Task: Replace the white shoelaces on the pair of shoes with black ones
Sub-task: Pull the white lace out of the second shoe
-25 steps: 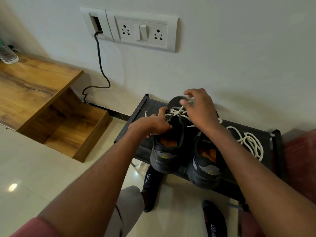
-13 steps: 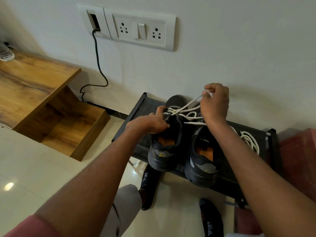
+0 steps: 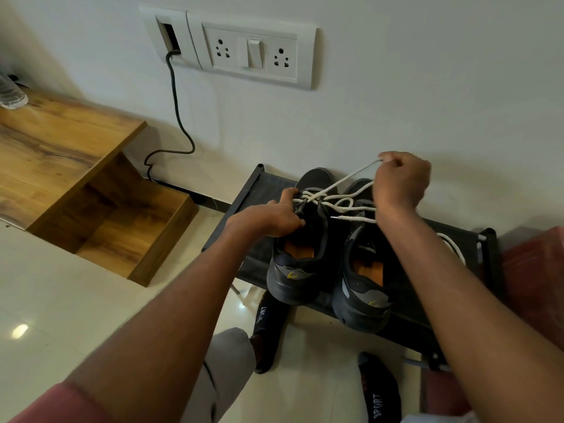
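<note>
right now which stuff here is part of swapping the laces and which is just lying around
In the job:
left shoe
right shoe
white lace being pulled
loose white lace on the rack
left hand
right hand

Just lying about:
bottle
wooden shelf
cable
socket panel

two black shoes [image 3: 329, 264] stand side by side, heels nearest; the left shoe's white lace [image 3: 332, 196] looks half undone.

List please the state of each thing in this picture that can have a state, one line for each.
Left shoe: on the rack, white lace partly loosened.
White lace: one strand pulled taut up to the right.
Right shoe: on the rack, its eyelets hidden.
Loose white lace: lying on the rack.
Left hand: holds the left shoe.
Right hand: pinches the lace.
Cable: plugged in.
</note>
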Demonstrator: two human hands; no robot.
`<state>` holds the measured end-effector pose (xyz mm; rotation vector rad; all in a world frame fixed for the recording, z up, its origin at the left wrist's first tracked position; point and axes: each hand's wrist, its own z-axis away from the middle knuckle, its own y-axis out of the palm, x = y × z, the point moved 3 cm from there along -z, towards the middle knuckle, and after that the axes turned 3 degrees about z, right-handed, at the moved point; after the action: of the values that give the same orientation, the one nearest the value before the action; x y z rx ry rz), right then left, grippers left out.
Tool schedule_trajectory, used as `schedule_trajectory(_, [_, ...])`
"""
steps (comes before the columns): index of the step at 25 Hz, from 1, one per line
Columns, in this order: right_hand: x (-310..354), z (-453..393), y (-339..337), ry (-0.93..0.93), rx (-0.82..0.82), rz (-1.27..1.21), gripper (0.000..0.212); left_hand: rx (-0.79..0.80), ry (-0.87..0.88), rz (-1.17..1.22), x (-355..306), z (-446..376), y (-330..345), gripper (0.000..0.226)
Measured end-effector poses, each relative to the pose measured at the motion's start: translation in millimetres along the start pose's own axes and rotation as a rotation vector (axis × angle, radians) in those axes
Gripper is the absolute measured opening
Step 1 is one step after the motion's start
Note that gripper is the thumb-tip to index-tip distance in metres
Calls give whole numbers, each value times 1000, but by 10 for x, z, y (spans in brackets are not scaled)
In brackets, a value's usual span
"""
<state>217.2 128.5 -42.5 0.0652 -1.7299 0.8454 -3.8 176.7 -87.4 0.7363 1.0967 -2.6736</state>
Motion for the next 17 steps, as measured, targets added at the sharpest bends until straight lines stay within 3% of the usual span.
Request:
schedule_trajectory(2, [23,16,-15,-209,90,169,29,2,-4,-8,-16,13,7,79])
schedule_trajectory(5, [66,287,200,-617,443,422,30,-1,-11,-40,-45,13,12,81])
schedule_trajectory(7, [-5,367,287,-706,568,554,18,-7,-13,-31,-51,27,2,81])
schedule_trajectory(10, [-24,307,261,-708,515,545,8,5,-16,33,-44,58,12,78])
schedule_trajectory(12, [-24,267,247,-594,403,481,10,23,-23,68,-22,65,17,75])
schedule_trajectory(15, [-31,-70,-75,-2,-10,92,21,52,-48,180,-18,100,-2,74])
schedule_trajectory(17, [-63,-208,-263,84,-63,32,19,56,-54,175,-24,124,-3,75])
